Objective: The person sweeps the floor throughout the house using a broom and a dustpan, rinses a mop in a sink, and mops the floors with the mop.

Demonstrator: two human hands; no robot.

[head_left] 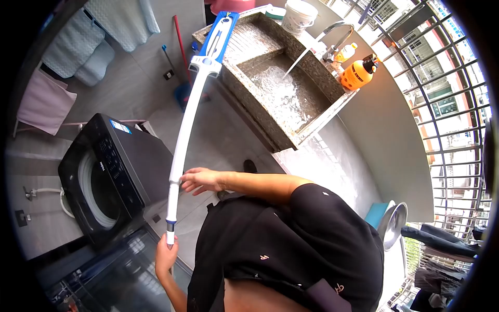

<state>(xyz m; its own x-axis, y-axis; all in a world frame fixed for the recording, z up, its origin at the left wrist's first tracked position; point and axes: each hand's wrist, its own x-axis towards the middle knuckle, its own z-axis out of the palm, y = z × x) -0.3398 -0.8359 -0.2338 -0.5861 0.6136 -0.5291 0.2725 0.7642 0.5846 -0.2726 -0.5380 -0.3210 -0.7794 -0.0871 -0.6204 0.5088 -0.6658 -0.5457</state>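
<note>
A flat mop with a blue-edged head (pixel 219 39) and a long white pole (pixel 188 122) stretches from the stone sink down toward me. Its head overlaps the sink's left corner in this view. My left hand (pixel 166 254) is wrapped around the pole's lower end, below a dark blue band. Beside the middle of the pole is my right hand (pixel 202 180), its fingers spread and the fingertips right at the shaft. Water runs from the curved tap (pixel 337 27) into the stone sink (pixel 249 112), where it foams over the bottom.
A black washing machine (pixel 150 166) stands at left, with towels (pixel 78 49) hanging above. By the tap are an orange spray bottle (pixel 356 75), a small yellow bottle (pixel 345 52) and a white bucket (pixel 299 15). A red-handled tool (pixel 180 41) leans behind the mop. Window bars curve along the right.
</note>
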